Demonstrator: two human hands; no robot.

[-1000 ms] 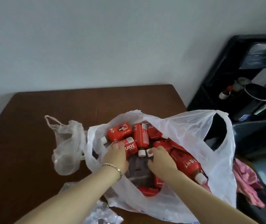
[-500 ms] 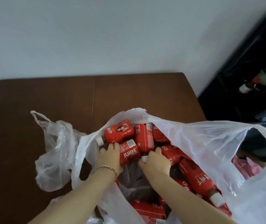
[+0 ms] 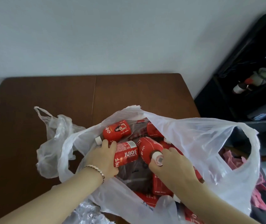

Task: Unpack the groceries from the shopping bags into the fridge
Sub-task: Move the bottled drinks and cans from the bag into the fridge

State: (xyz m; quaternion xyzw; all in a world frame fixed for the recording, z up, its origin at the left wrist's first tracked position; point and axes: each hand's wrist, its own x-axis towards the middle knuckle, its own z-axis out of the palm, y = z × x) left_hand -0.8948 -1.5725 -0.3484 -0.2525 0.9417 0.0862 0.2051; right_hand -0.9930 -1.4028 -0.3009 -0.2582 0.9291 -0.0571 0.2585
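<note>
clasping juice bottle (image 3: 126, 155) in left grip (image 3: 102, 157), right grip (image 3: 171, 165) clamped on second bottle (image 3: 148, 146)

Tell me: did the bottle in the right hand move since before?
Yes. The bottle came toward the person, away from the portrait-label bottle, cap tipped up.

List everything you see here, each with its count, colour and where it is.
table: one, brown, against the wall
shopping bag: one, white, open on the table
juice bottles: at least five, red, white caps, in the shopping bag
empty bag: one, translucent, left of the shopping bag
crinkled plastic: one, clear, bottom edge
shelf: one, black, far right
cloth: one, pink, right, beyond the shopping bag
bracelet: one, pale, left wrist
left hand: grips the JUICE bottle
right hand: grips the neighbouring bottle near its cap
</note>
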